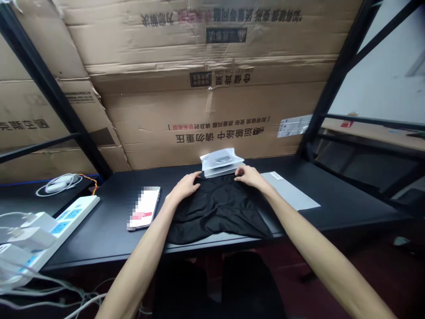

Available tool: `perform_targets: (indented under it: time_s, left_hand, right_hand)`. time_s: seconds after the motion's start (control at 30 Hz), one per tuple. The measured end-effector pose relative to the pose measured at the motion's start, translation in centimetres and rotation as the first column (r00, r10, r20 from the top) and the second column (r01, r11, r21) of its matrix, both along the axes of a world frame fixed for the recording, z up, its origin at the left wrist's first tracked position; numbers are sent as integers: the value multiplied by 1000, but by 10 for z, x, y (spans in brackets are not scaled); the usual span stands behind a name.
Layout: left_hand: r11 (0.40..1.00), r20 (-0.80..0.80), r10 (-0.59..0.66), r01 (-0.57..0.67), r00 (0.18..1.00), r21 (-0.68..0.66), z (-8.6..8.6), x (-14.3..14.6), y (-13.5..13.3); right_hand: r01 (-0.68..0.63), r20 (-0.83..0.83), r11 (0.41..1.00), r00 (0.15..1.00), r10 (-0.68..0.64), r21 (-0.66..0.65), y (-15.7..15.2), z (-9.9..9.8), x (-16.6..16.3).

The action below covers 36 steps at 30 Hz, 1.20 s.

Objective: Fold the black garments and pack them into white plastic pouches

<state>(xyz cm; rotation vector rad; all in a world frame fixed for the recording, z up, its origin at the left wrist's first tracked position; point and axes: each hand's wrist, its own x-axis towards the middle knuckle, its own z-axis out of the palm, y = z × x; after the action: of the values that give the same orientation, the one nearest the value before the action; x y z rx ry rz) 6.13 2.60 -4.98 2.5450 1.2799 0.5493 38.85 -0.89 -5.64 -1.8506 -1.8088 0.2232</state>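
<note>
A black garment lies spread on the black table, its near edge hanging slightly over the front. My left hand rests on its far left corner with fingers curled onto the cloth. My right hand pinches the far right corner. Just beyond the hands sits a small stack of frosted plastic bags with dark contents. A flat grey plastic bag lies under and to the right of the garment.
A phone lies face up left of the garment. A white power strip with plugs and cables sits at the far left. Cardboard boxes form a wall behind the table. Black shelf posts stand at both sides.
</note>
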Motion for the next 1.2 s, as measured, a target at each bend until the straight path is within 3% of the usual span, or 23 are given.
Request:
perform_targets:
  time_s: [0.37,0.6,0.83,1.0,1.2]
  left_hand:
    - [985,50,-48,39,998,171,23,-13,-12]
    - [968,16,-99,92,995,232,33,-30,-28]
    - [952,-17,-131,131,991,277,24,-40,-53]
    - [948,-12,-135,133,991,289,14,-48,-69]
    - [938,29,-147,131,989,320,7,-54,-80]
  right_hand:
    - [-167,-17,978,985,170,126,-19,23,2]
    - [-268,19,924,962,274,271,-54,32,-5]
    - [-344,114,882,939,324,323,-88,23,-6]
    - [-446,136,846,895,425,291,-100,9,-4]
    - [-455,162,851,890,426,262,-110,0,-2]
